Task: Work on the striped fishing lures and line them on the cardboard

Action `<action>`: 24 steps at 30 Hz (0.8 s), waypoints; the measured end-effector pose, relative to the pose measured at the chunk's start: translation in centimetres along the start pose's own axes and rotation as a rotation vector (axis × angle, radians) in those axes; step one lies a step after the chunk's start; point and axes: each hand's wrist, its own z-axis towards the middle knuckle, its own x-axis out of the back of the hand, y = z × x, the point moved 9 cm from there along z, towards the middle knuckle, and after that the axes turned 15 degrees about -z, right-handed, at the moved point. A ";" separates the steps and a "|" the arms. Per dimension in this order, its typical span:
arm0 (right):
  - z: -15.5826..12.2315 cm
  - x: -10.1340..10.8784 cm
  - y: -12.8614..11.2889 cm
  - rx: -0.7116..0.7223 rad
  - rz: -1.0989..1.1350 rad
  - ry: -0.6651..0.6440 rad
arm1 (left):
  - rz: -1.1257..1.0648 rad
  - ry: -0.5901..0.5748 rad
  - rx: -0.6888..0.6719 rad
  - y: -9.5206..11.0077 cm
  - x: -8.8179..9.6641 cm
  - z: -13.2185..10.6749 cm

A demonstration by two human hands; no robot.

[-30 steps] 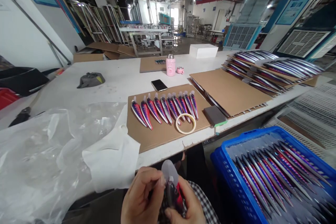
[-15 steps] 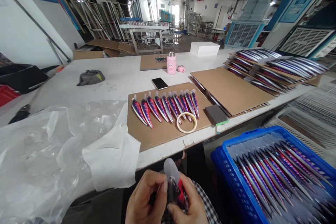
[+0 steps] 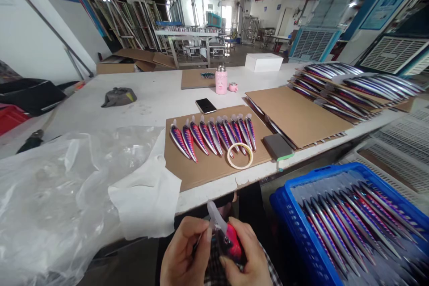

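Both my left hand [image 3: 184, 252] and my right hand [image 3: 246, 254] grip a fishing lure [image 3: 231, 243] at the bottom of the view. The lure has a red and dark body and a clear plastic lip [image 3: 216, 216] pointing up and left. A thin object shows at my left fingertips, too small to identify. Beyond my hands, a row of several striped purple and silver lures [image 3: 211, 136] lies on a cardboard sheet [image 3: 201, 174], with a roll of masking tape [image 3: 240, 156] resting against their tails.
A blue plastic crate [image 3: 295, 214] of lures stands at lower right. Crumpled clear plastic film [image 3: 50, 187] and a white cloth [image 3: 147, 201] cover the near left of the white table [image 3: 157, 103]. A phone [image 3: 205, 106], pink bottle [image 3: 221, 80], and stacked cardboard layers of lures [image 3: 355, 91] lie farther away.
The held lure has turned, its clear lip now leaning left and more of its red side facing me. My hands have shifted slightly, and the view has drifted a little.
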 end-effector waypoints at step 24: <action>0.6 0.5 -0.8 -0.015 -0.109 -0.040 | 0.554 -0.238 -0.252 0.9 -1.1 1.0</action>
